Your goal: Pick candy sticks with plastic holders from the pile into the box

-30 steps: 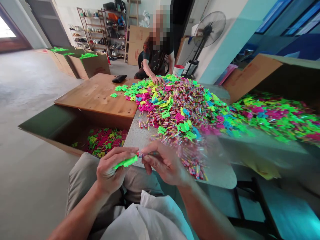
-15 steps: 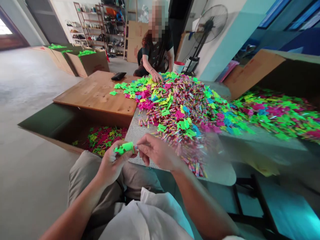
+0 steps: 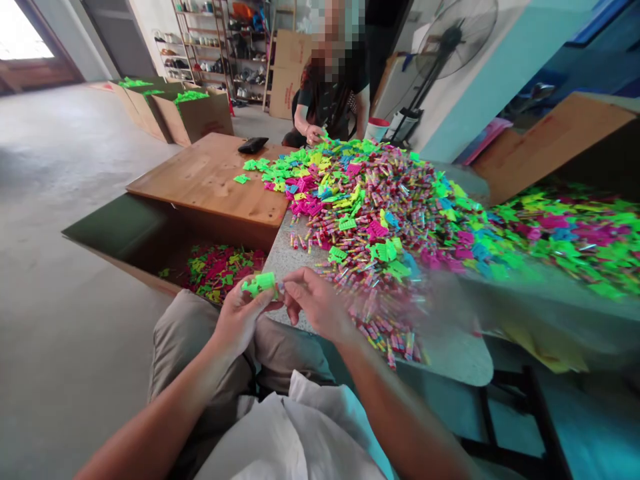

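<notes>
My left hand [image 3: 239, 321] is closed around a bright green plastic toy piece [image 3: 260, 285], held above my lap at the table's near corner. My right hand [image 3: 316, 301] meets the piece's right end, thumb and fingers pinched together. A small pale bit shows between those fingertips and the green piece; its kind is too small to make out. Just beyond my right hand spreads a heap of small wrapped tubes [image 3: 395, 190] in pink and yellow. Green, yellow, pink and blue plastic pieces [image 3: 385, 251] lie over the heap.
An open carton [image 3: 120, 243] with coloured pieces stands left, beside a wooden board [image 3: 200, 177] bearing a black pouch [image 3: 253, 145]. Another carton [image 3: 565, 143] spills pieces at right. Across the table sits a co-worker [image 3: 333, 93], a hand at the heap. A fan [image 3: 453, 40] stands behind.
The whole view has shifted, so things appear farther right. The co-worker's hand has drawn back from the heap with a green piece. My hands keep the same hold on the green piece.
</notes>
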Available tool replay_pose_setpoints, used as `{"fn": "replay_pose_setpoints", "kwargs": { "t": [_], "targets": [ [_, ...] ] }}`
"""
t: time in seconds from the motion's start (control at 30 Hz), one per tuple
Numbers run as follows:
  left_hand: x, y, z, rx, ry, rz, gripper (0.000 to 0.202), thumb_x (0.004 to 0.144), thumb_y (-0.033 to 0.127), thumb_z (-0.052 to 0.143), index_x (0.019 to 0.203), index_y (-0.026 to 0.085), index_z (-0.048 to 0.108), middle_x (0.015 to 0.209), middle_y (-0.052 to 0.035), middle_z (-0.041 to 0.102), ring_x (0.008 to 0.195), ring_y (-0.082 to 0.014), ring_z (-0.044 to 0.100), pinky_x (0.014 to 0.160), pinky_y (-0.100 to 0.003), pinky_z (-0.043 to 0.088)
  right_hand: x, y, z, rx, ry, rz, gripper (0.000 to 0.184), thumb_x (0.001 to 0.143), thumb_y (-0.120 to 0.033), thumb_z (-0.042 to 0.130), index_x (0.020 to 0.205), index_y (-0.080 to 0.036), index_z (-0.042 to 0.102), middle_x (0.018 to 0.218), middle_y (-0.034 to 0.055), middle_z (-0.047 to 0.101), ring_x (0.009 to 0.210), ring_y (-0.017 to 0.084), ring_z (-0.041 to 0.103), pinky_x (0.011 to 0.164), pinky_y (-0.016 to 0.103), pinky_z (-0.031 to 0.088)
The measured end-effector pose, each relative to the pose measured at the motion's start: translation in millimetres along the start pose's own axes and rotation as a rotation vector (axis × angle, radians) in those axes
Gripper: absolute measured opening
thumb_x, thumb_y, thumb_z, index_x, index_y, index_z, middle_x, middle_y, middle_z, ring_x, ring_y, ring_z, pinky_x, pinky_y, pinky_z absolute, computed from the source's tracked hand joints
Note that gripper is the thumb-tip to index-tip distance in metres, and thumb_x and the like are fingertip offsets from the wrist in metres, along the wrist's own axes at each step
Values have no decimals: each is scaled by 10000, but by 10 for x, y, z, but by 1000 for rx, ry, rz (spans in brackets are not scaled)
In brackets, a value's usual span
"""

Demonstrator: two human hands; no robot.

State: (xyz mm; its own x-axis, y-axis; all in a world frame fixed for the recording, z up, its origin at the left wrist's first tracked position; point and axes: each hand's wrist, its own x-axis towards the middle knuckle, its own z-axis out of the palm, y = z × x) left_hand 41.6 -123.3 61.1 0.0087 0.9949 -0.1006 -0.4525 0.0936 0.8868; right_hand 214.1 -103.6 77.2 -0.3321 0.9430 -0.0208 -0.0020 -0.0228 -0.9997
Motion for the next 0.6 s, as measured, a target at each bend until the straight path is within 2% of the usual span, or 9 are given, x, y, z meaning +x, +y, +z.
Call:
{"fn": "replay_pose_setpoints", "kwargs": {
  "t": [0.17,0.27,0.33,0.47,0.6],
  "targets": [
    [-109,10,130,186,194,244,223,792,309,837,942,180,735,836,-6,741,733,-138,700,697,-236,599,-155,-65,205,-189,170,-178,246,1024,-426,539,1104,-205,609,759,10,661,644,137,633,643,271,520],
    [-143,5,142,259,250,333,186,810,297,825,935,187,744,805,9,728,696,-112,669,661,-197,554,-213,-75,301,-201,229,-240,237,1028,-401,533,1112,-196,617,772,23,670,679,143,645,668,277,526],
    [-150,25,129,307,218,386,144,822,274,814,930,199,757,813,9,729,706,-109,665,666,-191,538,-235,-76,329,-186,237,-253,240,1028,-402,538,1110,-193,623,779,26,674,696,146,653,680,280,530],
    [-141,138,113,423,67,514,68,853,202,774,917,226,784,862,-4,742,786,-127,682,736,-213,536,-276,-79,338,-132,265,-263,251,1027,-430,548,1110,-204,620,761,20,678,665,147,657,660,285,536],
    [-118,252,88,469,-76,625,162,863,121,742,953,248,788,892,-9,753,822,-136,692,757,-226,536,-324,-98,290,-63,238,-280,262,1021,-456,561,1108,-217,624,802,26,694,650,145,662,645,291,541]
  ]
}}
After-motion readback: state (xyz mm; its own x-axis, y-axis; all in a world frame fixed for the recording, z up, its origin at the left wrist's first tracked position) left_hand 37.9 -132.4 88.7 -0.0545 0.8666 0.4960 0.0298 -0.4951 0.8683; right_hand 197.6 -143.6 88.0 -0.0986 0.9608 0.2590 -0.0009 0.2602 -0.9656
